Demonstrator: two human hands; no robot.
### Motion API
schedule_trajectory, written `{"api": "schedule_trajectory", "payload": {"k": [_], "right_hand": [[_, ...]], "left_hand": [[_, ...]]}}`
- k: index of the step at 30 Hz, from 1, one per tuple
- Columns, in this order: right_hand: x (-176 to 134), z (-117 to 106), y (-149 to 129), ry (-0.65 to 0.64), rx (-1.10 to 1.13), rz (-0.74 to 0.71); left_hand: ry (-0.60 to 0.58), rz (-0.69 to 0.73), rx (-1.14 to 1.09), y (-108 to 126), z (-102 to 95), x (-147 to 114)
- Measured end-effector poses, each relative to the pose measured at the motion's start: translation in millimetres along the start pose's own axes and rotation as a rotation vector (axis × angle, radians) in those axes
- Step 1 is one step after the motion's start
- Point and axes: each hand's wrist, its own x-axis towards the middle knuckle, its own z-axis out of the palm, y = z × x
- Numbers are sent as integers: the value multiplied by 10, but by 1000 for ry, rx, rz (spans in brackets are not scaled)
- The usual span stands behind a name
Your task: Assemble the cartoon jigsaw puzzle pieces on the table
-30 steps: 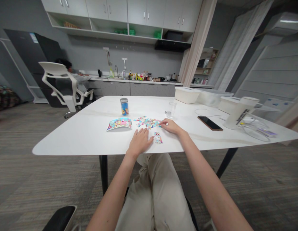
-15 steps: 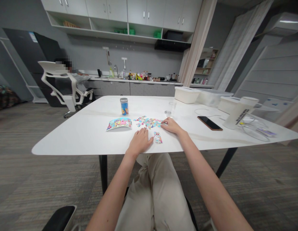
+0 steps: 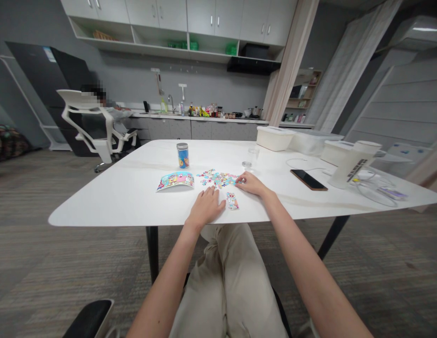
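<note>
- Pieces are lying in a loose, many-coloured heap on the table, just beyond both hands.
- Left hand is resting palm down on the near side of the heap, fingers lying outstretched, thumb standing apart; no piece is showing in its grasp.
- Right hand is curving over the heap's right edge, fingertips gathering close together; whether they are pinching a piece, cannot tell.
- Strip, apparently several pieces joined, is lying near the left thumb, between the hands.
- Sheet is arching left of the heap, printed side facing up; jar is standing behind it.
- Judgement: pieces this small are probably calling for a light fingertip touch, one at a time, working from the heap's edge.
- Left thumb is lying near the strip, so avoiding a nudge is mattering.
- Sheet is showing plainly; comparing colours against it is likely helping.
</note>
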Motion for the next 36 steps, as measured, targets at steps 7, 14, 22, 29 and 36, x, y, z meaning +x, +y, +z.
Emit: {"api": "schedule_trajectory", "payload": {"k": [7, 14, 22, 29, 36], "right_hand": [[4, -15, -45, -2, 10, 21], [-4, -32, -39, 25, -43, 71], [-9, -50, -67, -17, -71, 62], [-10, -50, -56, -14, -78, 83], [-7, -59, -62, 6, -72, 131]], "left_hand": [[25, 10, -12, -14, 27, 3], [30, 19, 6, -13, 27, 2], [42, 24, -11, -13, 24, -1], [38, 26, -9, -15, 22, -1], [7, 22, 0, -7, -6, -3]]}}
